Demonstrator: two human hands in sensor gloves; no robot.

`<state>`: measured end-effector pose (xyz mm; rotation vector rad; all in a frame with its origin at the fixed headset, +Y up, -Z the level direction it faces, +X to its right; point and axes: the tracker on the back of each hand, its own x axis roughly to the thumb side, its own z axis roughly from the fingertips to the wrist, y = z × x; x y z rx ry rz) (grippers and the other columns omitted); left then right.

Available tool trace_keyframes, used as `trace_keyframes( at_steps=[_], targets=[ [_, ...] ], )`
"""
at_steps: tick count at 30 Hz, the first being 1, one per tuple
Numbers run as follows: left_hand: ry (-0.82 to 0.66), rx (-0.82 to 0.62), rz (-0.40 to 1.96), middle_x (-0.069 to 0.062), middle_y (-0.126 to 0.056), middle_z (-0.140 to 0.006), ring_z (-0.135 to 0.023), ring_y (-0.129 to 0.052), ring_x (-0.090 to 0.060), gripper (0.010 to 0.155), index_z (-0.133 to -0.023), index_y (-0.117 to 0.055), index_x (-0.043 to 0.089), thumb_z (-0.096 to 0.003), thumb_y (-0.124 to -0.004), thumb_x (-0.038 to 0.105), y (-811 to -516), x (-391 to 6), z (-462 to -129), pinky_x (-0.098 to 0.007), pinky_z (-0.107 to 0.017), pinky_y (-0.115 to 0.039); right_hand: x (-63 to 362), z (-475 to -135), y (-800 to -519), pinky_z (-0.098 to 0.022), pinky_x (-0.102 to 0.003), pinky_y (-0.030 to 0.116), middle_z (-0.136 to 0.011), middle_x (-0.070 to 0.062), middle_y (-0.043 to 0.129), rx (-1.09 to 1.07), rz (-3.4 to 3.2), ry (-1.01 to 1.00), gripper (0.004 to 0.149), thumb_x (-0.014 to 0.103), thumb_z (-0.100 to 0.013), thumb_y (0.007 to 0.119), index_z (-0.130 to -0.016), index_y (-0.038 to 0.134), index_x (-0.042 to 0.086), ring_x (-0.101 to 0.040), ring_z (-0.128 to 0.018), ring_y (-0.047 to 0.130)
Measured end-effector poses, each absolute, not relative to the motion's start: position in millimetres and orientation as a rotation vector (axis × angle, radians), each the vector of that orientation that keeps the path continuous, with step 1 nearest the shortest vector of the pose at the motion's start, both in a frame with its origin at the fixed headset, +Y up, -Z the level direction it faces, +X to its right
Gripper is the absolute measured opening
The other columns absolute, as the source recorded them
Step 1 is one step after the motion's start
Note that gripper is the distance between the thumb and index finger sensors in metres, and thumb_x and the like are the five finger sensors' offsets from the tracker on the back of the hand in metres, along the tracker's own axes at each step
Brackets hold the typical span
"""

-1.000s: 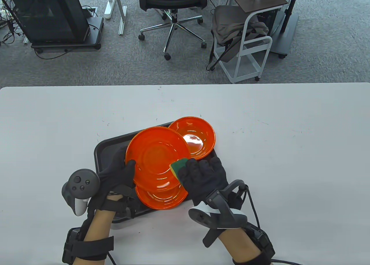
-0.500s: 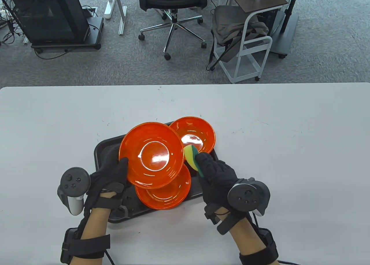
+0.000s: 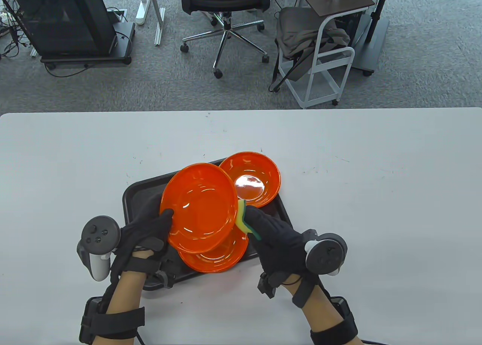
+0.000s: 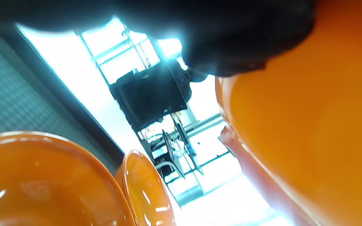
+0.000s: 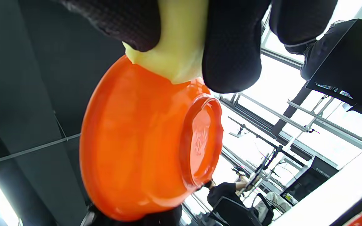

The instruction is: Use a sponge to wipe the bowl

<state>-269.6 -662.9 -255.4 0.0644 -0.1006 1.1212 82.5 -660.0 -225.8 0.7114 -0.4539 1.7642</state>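
Above a dark tray (image 3: 131, 194) on the white table (image 3: 376, 209), left hand (image 3: 145, 228) grips a bowl (image 3: 197, 205), right hand (image 3: 276, 239) pinches a sponge (image 3: 243, 217).

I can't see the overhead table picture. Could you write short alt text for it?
A gloved left hand holds an orange bowl tilted above a black tray, while the right hand presses a yellow-green sponge to its rim. Two more orange bowls sit on the tray, on a white table.

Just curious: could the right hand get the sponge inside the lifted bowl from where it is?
Probably yes. The right hand presses the sponge at the rim of the lifted bowl, whose open side faces up unobstructed.
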Motion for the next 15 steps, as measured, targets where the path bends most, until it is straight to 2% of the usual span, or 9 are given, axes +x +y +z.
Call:
trace_keyframes(
  at_steps=[7, 10, 15],
  targets=[
    [-0.225, -0.054, 1.129, 0.006, -0.100, -0.029, 0.005, -0.095, -0.001, 0.060, -0.098, -0.072, 0.012, -0.0505, -0.085, 0.046, -667, -256, -260, -0.023, 0.002, -0.091, 90, -232, -665, -0.056, -0.068, 0.067, -0.099, -0.024, 0.074, 0.637, 1.663, -0.417, 0.049, 0.028, -0.055, 0.076, -0.099, 0.058, 0.016, -0.039, -0.068, 0.094],
    [-0.274, -0.122, 1.196, 0.006, -0.100, -0.029, 0.005, -0.095, -0.002, 0.060, -0.098, -0.072, 0.012, -0.0504, -0.085, 0.046, -669, -245, -260, -0.023, 0.003, -0.090, 93, -239, -668, -0.057, -0.069, 0.065, -0.101, -0.022, 0.072, 0.605, 1.548, -0.341, 0.049, 0.027, -0.055, 0.075, -0.099, 0.058, 0.018, -0.040, -0.073, 0.091],
    [-0.345, -0.172, 1.166, 0.006, -0.100, -0.028, 0.006, -0.095, -0.001, 0.060, -0.098, -0.073, 0.013, -0.0504, -0.085, 0.046, -665, -232, -256, -0.023, 0.003, -0.090, 91, -249, -673, -0.058, -0.070, 0.064, -0.102, -0.022, 0.072, 0.595, 1.430, -0.207, 0.049, 0.027, -0.054, 0.075, -0.099, 0.057, 0.018, -0.041, -0.074, 0.090]
  ],
)
